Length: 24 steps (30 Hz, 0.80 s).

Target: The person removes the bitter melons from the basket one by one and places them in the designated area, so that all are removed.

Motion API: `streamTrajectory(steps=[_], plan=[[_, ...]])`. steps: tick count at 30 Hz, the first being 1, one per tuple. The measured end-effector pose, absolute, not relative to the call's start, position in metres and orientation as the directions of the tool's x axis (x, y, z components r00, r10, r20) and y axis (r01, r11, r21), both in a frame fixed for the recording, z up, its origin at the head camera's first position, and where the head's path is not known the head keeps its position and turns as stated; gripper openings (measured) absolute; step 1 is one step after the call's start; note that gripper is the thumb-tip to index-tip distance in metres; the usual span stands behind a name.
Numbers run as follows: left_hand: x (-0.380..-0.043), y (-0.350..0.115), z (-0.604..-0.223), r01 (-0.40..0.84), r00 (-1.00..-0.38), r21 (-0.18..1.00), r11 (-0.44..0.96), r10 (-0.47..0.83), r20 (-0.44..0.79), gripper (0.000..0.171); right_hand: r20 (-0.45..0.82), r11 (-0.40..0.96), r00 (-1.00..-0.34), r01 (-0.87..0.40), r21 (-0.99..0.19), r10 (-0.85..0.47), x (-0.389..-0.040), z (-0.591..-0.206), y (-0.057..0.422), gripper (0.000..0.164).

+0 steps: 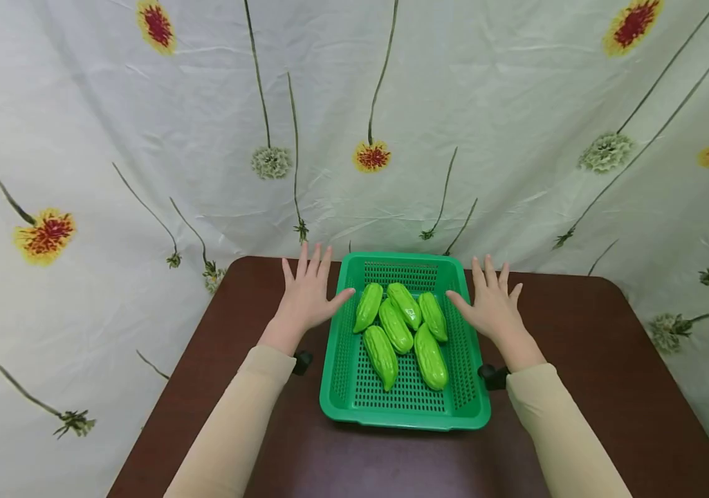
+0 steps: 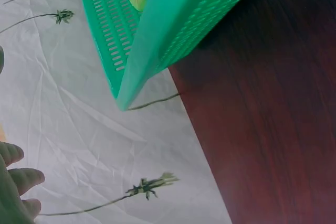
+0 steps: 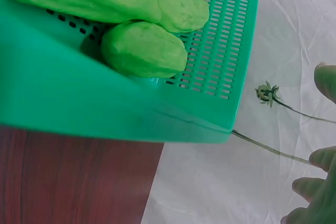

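A green perforated plastic basket (image 1: 404, 420) stands in the middle of the table, between both hands. Several bright green, ridged bitter gourds (image 1: 431, 356) lie inside it. My left hand (image 1: 306, 294) is held with fingers straight and spread beside the basket's left side, its thumb overlapping the rim in the head view. On the opposite side, my right hand (image 1: 492, 304) is spread the same way, thumb pointing inward across the right rim. Neither hand holds anything. The left wrist view catches fingertips (image 2: 29, 179) apart from the basket; the right wrist view shows fingers (image 3: 310, 187) likewise away from it.
The dark brown table (image 1: 591, 360) has rounded far corners. A white cloth (image 1: 516, 104) printed with flowers hangs behind it and along both sides. Black wrist-worn devices (image 1: 492, 377) sit near the basket's sides.
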State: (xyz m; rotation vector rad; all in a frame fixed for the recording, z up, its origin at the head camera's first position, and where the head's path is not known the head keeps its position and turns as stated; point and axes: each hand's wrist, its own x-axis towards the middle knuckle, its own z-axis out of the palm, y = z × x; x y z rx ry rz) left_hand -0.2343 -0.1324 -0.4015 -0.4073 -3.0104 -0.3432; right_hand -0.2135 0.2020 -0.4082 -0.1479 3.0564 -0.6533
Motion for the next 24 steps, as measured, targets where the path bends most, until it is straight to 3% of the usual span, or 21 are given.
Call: streamTrajectory(steps=[24], plan=[[-0.230, -0.143, -0.415, 0.263, -0.962, 0.255, 0.931, 0.231, 0.148, 0.090, 0.038, 0.885, -0.992, -0.123, -0.450, -0.118, -0.218, -0.415, 0.169, 0.091]])
